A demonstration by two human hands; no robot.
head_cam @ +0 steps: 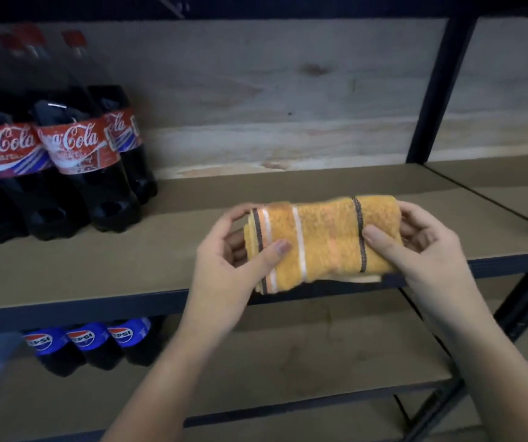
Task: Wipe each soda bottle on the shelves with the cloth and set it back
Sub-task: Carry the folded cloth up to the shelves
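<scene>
A folded orange cloth (323,240) with white and dark stripes is held over the front of the upper shelf (128,266). My left hand (234,256) grips its left end, thumb on top. My right hand (415,240) grips its right end, thumb across the dark stripe. Several Coca-Cola bottles (87,154) with red labels and red caps stand at the left of the upper shelf. Three Pepsi bottles (90,342) with blue labels stand on the lower shelf (288,362), their tops hidden by the upper shelf's edge.
A plywood back panel (272,90) closes the rack behind the upper shelf. A black upright post (435,90) stands at the right, with another shelf bay (511,186) beyond it. Black diagonal braces (518,314) run down the rack's right side.
</scene>
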